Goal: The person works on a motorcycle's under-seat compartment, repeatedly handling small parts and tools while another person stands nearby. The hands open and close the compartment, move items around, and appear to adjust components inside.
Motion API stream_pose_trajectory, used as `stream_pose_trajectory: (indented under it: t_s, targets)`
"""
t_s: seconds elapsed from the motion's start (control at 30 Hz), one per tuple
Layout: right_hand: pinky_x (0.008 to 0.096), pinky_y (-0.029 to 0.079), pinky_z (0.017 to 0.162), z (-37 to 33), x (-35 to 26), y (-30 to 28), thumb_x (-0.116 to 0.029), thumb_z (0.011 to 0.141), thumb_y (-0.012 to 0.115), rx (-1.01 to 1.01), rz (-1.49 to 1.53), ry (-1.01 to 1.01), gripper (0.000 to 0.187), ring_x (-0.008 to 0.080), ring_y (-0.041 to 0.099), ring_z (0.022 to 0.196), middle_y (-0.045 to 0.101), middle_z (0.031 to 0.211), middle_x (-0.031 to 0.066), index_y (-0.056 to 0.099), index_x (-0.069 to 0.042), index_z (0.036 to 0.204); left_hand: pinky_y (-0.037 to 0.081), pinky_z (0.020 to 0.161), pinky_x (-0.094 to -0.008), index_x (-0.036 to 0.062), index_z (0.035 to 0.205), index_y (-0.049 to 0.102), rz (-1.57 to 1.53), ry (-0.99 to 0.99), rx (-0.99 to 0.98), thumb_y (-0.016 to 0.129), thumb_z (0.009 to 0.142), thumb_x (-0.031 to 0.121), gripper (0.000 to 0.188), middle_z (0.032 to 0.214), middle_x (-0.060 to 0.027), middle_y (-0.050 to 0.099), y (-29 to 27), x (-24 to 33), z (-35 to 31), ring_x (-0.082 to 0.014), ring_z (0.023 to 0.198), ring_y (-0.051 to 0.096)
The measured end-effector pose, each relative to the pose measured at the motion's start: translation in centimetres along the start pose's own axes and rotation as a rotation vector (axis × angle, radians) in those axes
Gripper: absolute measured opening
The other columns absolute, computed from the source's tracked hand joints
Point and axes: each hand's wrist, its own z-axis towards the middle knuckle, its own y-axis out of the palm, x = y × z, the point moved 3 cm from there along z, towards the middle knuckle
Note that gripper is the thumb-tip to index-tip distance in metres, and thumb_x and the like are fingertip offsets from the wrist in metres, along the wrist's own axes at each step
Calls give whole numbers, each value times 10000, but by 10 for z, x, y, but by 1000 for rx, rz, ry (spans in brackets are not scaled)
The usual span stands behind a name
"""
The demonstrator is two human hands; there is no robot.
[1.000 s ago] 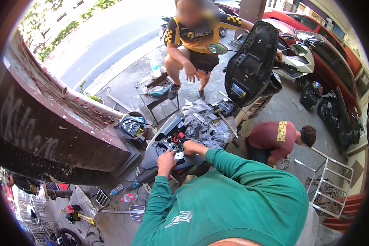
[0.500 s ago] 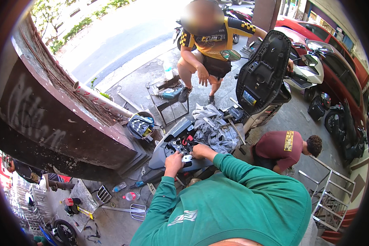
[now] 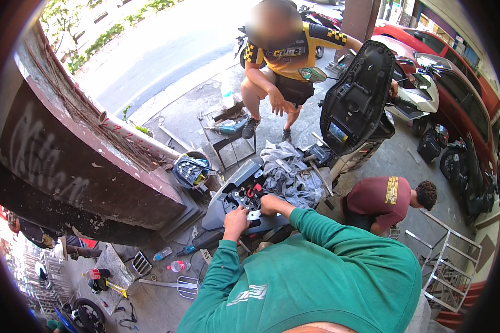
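Two hands [image 3: 250,213] gripping small metal bracket [image 3: 254,215] | scooter [image 3: 233,194] | concrete pavement [image 3: 205,111]

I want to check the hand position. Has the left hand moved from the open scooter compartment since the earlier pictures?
No. The left hand stays at the open scooter compartment, just as before; only the camera view shifted.

High head view, steeply down, far

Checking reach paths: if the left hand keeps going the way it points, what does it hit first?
Probably the black parts and red wire connectors in the scooter's open compartment, right ahead of the left hand. The right hand lies beside that line. Depth is unclear from above.
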Motion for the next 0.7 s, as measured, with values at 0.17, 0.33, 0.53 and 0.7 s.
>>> stream_pose_trajectory:
  t_s: [0.17,0.33,0.53,0.7]
  targets:
    - [477,562,858,-10,-1,-3,-408,924,618,53,23,57,450,404,711,978,725,976,267,762,18,921,574,825,-445,152,1070,764,10,5,-9,841,711,265,385,1064,-68,667,-2,0,0,-305,949,712]
    - [477,556,911,-14,-14,-8,-360,930,615,-1,-34,112,404,389,694,1073,721,1103,243,750,-1,1057,576,829,-448,160,1084,765,16,10,-14,833,718,259,385,1071,-65,669,-5,2,1,-306,951,713]
    - [474,567,867,-22,-11,-8,-372,880,680,70,45,152,400,395,708,1018,731,1056,241,760,-7,1020,578,829,-447,171,1097,763,8,1,-8,835,716,266,399,1080,-62,669,-5,3,-1,-303,955,714]
    - [465,567,867,-13,-8,-2,-435,889,680,31,9,78,459,392,707,1021,730,1067,238,757,-7,1035,576,830,-443,180,1109,764,19,-2,-18,842,714,288,416,1072,-60,672,-2,1,-1,-302,957,712]
